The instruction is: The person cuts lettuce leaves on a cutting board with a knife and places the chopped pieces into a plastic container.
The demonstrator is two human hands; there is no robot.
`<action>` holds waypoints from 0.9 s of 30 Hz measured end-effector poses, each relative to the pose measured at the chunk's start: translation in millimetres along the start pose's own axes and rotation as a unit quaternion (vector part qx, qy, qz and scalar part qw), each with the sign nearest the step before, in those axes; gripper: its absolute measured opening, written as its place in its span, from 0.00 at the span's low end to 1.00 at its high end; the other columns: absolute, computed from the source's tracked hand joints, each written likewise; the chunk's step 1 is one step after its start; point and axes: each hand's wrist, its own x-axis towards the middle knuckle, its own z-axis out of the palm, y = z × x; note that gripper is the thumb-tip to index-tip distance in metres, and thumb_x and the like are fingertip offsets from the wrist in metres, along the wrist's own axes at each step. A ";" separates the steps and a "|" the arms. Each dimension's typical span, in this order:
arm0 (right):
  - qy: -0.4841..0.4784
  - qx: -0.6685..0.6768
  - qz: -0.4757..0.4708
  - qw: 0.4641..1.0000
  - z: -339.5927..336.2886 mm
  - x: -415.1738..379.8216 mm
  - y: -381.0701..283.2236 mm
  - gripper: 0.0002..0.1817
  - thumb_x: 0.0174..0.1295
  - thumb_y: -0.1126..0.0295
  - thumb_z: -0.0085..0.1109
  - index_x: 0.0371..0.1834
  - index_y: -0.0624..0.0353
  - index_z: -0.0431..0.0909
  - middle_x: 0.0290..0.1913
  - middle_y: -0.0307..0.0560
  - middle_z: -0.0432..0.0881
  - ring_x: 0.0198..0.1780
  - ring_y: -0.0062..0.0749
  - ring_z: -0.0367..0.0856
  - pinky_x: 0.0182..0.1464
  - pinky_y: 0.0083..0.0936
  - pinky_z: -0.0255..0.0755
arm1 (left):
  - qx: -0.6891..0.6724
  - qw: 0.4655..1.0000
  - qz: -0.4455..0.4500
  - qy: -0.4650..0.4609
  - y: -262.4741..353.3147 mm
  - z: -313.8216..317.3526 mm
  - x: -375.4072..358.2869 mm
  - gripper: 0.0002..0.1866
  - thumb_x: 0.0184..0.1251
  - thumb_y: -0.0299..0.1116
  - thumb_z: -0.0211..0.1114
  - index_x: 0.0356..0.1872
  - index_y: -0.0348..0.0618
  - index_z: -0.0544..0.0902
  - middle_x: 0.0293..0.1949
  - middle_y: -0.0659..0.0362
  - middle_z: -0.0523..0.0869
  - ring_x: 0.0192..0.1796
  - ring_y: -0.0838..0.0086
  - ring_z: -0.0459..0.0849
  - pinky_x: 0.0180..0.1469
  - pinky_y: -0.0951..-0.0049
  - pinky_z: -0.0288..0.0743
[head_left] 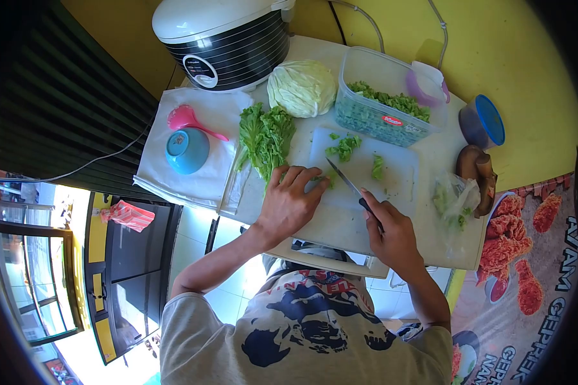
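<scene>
My right hand point(392, 228) grips a knife point(353, 185) by its black handle, the blade pointing up and left over the white cutting board point(401, 176). My left hand point(291, 200) is curled at the board's left edge, its fingers pressed on some lettuce point(331, 178) that is mostly hidden beneath them. Cut lettuce pieces point(345, 147) lie beyond the blade tip, and another green piece point(377, 167) rests farther right. A bunch of leafy lettuce point(265, 138) lies just beyond my left hand.
Behind the board stand a cabbage point(302, 88) and a clear container point(382, 125) of chopped greens. A rice cooker point(225, 48) occupies the back left, near an upturned blue bowl point(187, 151) and pink ladle point(183, 117). Rightward are a plastic bag point(455, 200) and blue-lidded tub point(481, 122).
</scene>
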 end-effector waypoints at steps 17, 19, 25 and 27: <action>0.018 -0.083 -0.003 0.996 3.3 -13.5 4.0 0.29 0.69 0.76 0.63 0.75 0.51 0.76 0.30 0.43 0.79 0.20 0.37 0.79 0.24 0.35 0.76 | -0.032 0.998 -0.050 0.024 2.6 6.2 6.0 0.14 0.58 0.27 0.76 0.46 0.52 0.93 0.45 0.65 0.89 0.47 0.67 0.86 0.53 0.61 0.75; 0.013 -0.059 -0.013 0.998 1.1 -15.0 1.8 0.30 0.69 0.76 0.63 0.76 0.51 0.76 0.29 0.43 0.79 0.20 0.37 0.79 0.24 0.34 0.76 | -0.024 0.998 -0.039 0.031 4.2 6.5 5.5 0.15 0.56 0.26 0.76 0.45 0.53 0.94 0.45 0.66 0.88 0.47 0.68 0.85 0.53 0.61 0.75; 0.005 -0.064 -0.036 0.997 1.3 -22.0 10.8 0.31 0.68 0.77 0.63 0.76 0.52 0.75 0.29 0.43 0.79 0.20 0.36 0.78 0.23 0.34 0.76 | -0.010 0.999 -0.032 0.010 4.2 4.0 4.7 0.17 0.54 0.25 0.75 0.47 0.53 0.93 0.47 0.65 0.88 0.50 0.67 0.84 0.55 0.60 0.75; -0.003 -0.056 -0.032 0.998 0.7 -22.8 9.7 0.32 0.68 0.77 0.63 0.77 0.52 0.75 0.29 0.44 0.79 0.20 0.36 0.78 0.23 0.34 0.76 | -0.006 0.999 -0.033 0.005 4.4 3.0 4.9 0.17 0.54 0.25 0.75 0.47 0.53 0.93 0.47 0.65 0.87 0.50 0.67 0.84 0.56 0.59 0.75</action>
